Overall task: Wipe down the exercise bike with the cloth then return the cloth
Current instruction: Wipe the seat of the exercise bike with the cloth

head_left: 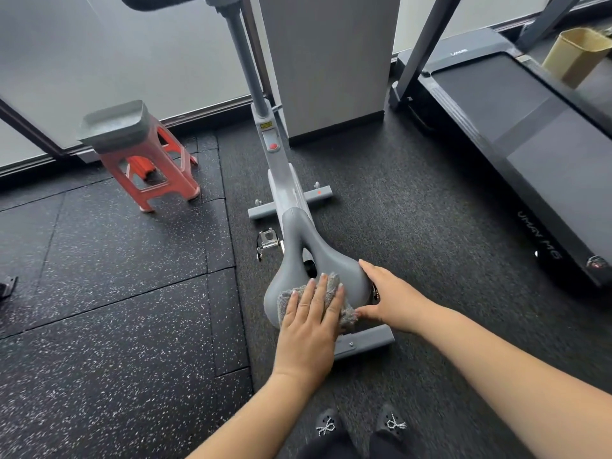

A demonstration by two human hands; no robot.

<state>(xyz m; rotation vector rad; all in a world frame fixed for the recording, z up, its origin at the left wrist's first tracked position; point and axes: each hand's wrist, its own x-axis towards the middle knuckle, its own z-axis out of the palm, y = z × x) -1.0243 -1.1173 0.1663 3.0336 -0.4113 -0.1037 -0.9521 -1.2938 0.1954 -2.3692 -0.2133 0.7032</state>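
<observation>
Wiping is underway: left hand (309, 329) lies flat, pressing the grey cloth (334, 301) onto the bike saddle (318, 260); right hand (392, 298), spread and empty, steadies its edge. Frame and handlebars likely remain.

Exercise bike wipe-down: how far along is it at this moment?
Nothing looks finished for certain; no wiped area can be told apart. In hand: the left hand presses the grey cloth flat on the rear of the saddle, while the right hand steadies the saddle's right edge. Left: the frame, the handlebar and returning the cloth.
</observation>
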